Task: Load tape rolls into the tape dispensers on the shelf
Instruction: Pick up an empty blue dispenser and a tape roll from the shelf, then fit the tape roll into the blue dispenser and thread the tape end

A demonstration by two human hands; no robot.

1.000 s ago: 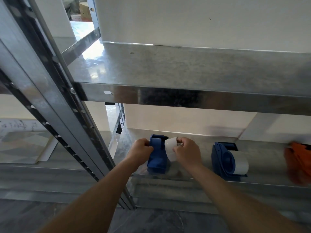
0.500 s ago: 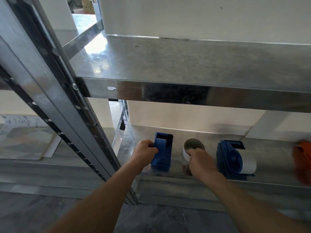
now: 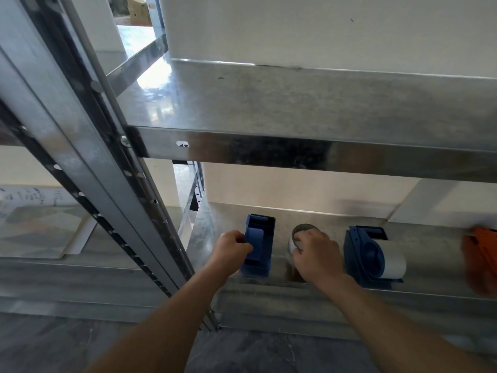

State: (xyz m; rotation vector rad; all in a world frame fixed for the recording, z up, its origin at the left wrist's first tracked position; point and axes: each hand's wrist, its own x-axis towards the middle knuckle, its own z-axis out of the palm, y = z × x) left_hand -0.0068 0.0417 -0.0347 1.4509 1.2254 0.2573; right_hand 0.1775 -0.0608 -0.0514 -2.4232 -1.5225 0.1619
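On the lower metal shelf (image 3: 330, 219) stands an empty blue tape dispenser (image 3: 259, 240). My left hand (image 3: 232, 247) grips its left side. Just to its right a white tape roll (image 3: 301, 234) lies flat on the shelf, its hole facing up. My right hand (image 3: 316, 251) holds that roll, fingers curled over its near rim and covering most of it. Further right stands a second blue dispenser (image 3: 369, 254) with a white roll (image 3: 392, 261) mounted on it.
An orange object (image 3: 481, 259), blurred, sits at the shelf's far right. The upper shelf's front edge (image 3: 295, 154) overhangs the work area. A slotted steel upright (image 3: 115, 200) runs diagonally on the left. Papers (image 3: 40, 224) lie on the neighbouring shelf.
A second ago my right hand held the white roll against the left dispenser. It has since moved the roll right and laid it flat on the shelf. My left hand stays on the dispenser.
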